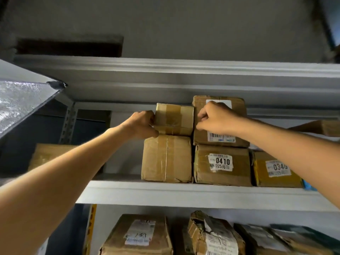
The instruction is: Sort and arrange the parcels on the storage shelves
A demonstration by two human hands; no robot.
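A small taped cardboard box (174, 119) sits on top of a larger taped box (166, 159) on the white metal shelf (165, 194). My left hand (142, 124) grips the small box at its left side. My right hand (214, 117) has its fingers curled at the small box's right edge, in front of a labelled box (237, 137) that is stacked on the box marked 0410 (221, 164). To the right stands a yellow-taped box marked 0346 (276, 171).
The shelf below holds several parcels, among them a labelled box (138, 234) and a crumpled parcel (213, 234). Another brown box (49, 153) stands at the left behind the shelf post (69, 124). A silvery padded parcel (22, 102) juts in at upper left.
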